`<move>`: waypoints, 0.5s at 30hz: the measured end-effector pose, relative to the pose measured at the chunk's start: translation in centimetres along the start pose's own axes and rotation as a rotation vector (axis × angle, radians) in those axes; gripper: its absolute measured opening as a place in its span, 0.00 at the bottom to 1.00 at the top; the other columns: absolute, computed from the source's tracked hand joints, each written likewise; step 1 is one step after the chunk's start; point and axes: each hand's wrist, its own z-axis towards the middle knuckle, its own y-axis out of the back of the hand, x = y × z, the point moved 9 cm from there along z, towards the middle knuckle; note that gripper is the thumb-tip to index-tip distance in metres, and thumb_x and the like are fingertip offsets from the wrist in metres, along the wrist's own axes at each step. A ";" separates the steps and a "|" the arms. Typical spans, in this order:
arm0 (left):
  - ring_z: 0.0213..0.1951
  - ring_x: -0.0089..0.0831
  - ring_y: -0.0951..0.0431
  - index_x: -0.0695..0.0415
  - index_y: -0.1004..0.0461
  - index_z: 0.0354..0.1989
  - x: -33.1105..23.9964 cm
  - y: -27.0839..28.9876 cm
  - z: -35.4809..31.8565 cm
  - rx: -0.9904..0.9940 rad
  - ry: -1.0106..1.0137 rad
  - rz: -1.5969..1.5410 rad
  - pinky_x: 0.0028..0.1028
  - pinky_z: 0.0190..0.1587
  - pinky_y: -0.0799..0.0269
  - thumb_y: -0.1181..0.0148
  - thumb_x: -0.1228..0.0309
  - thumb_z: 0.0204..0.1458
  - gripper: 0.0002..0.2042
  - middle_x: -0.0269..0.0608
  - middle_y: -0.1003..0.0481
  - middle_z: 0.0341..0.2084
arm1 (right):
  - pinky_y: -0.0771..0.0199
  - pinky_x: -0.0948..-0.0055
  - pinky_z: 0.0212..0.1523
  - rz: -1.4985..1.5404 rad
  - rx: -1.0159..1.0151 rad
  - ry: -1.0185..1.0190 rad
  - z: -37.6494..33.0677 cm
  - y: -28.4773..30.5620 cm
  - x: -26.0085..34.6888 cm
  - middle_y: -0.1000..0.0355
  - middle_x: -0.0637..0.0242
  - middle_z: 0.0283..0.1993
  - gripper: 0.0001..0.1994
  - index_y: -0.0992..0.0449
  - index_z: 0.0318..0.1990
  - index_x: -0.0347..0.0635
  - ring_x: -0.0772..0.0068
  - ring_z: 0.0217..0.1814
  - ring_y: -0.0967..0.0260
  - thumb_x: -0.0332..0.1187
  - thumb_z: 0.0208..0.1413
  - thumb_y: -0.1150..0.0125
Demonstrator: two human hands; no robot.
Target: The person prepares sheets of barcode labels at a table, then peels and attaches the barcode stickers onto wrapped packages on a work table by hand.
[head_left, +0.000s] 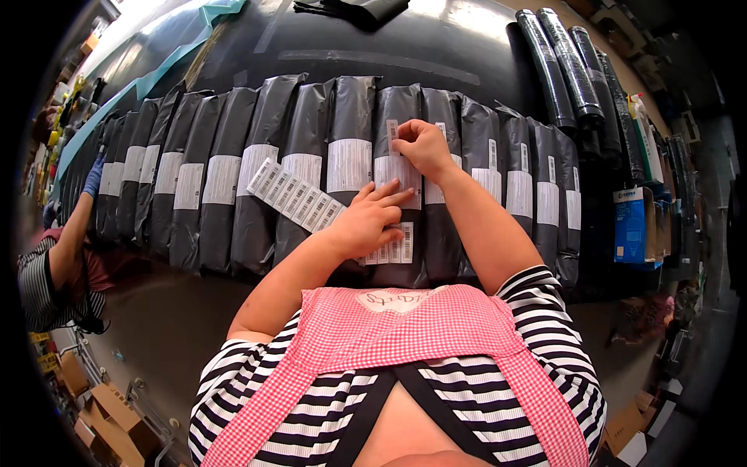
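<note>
Near the middle of the desk (436,47), the right hand (426,152) has its grip closed, thumb and forefinger pinched at the right edge of a barcode sticker (391,138) on the far half of a dark grey parcel (395,100). To the near left, the left hand (366,216) lies with fingers spread toward the parcel's white label (387,167); I cannot tell whether its grip also clamps the label sheets (289,193) at its palm. The step in hand looks like setting the sticker straight and pressing it down; the next move would then call for peeling another and carrying it to the neighbouring parcel on the left, since those on the right carry stickers. The sticker's long axis runs near to far, in line with the parcel's own; which end is its top is too small to tell. One sheet slants from far left to near right, while another piece shows on the near side of the left hand. Farther out, black rolls (548,66) lie at far right, a blue box (632,226) sits at right, and a co-worker's gloved hand (94,175) touches the row's left end
</note>
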 end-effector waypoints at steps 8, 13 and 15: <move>0.72 0.44 0.53 0.59 0.29 0.28 -0.1 0.0 0.0 -0.018 -0.021 -0.003 0.52 0.70 0.57 0.37 0.61 0.51 0.13 0.40 0.40 0.67 | 0.26 0.77 0.39 -0.060 -0.032 0.096 -1.0 -0.1 0.7 0.23 0.67 0.33 0.10 0.23 0.38 0.36 0.78 0.34 0.27 0.27 0.48 0.31; 0.72 0.43 0.53 0.58 0.29 0.28 0.0 0.1 -0.1 -0.023 -0.003 0.003 0.51 0.70 0.57 0.37 0.61 0.51 0.13 0.40 0.41 0.67 | 0.26 0.72 0.41 -0.270 0.013 0.173 -0.9 -0.8 2.1 0.26 0.63 0.38 0.20 0.25 0.43 0.39 0.71 0.36 0.27 0.28 0.41 0.26; 0.72 0.44 0.53 0.58 0.29 0.27 0.0 0.1 -0.3 -0.019 -0.001 0.006 0.51 0.70 0.57 0.37 0.61 0.51 0.14 0.40 0.41 0.67 | 0.27 0.68 0.44 -0.380 -0.318 0.352 -1.0 0.7 3.9 0.30 0.60 0.43 0.30 0.29 0.51 0.42 0.64 0.40 0.29 0.31 0.35 0.22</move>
